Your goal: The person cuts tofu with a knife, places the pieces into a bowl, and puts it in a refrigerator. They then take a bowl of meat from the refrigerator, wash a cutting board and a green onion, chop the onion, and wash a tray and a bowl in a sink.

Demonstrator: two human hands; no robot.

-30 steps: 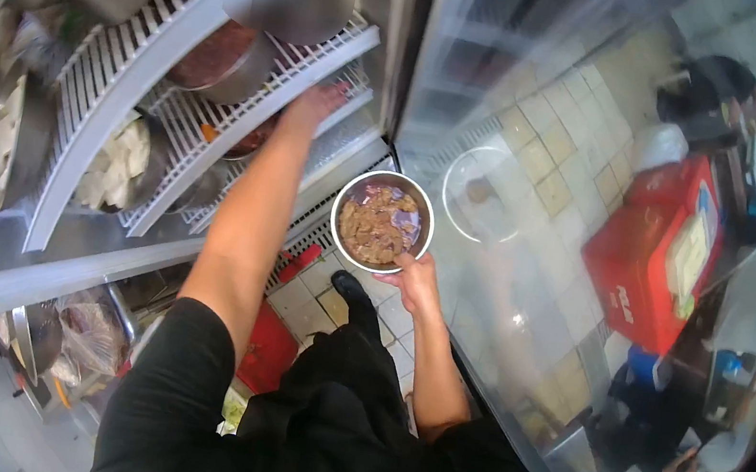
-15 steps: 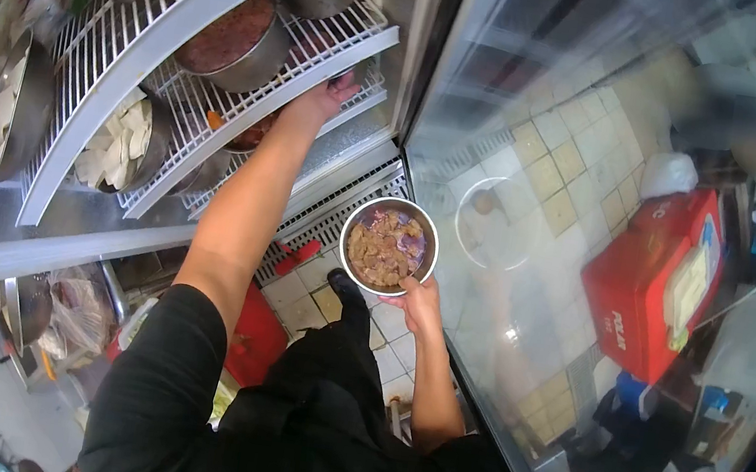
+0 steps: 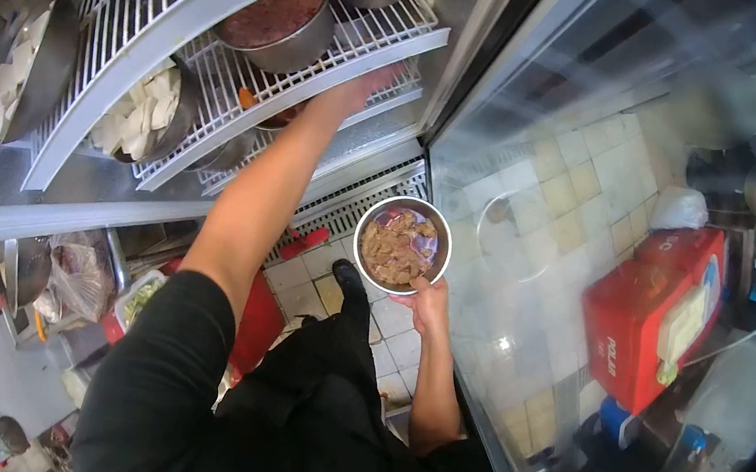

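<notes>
Right hand point(image 3: 426, 308) pinches bowl point(image 3: 409, 201) at its rim, thumb at edge, fingers underneath; I see brown chunks point(image 3: 395, 255) inside. Bowl is up off tiles point(image 3: 398, 347), between shelves and glass door point(image 3: 520, 324). Left hand point(image 3: 374, 91) blurred, at front of shelf point(image 3: 414, 45); I cannot tell whether it grips anything. Near it, pot point(image 3: 296, 49) with reddish food sits on shelf. White pieces point(image 3: 139, 116) farther left. Red cooler point(image 3: 616, 318) well apart, past glass.
</notes>
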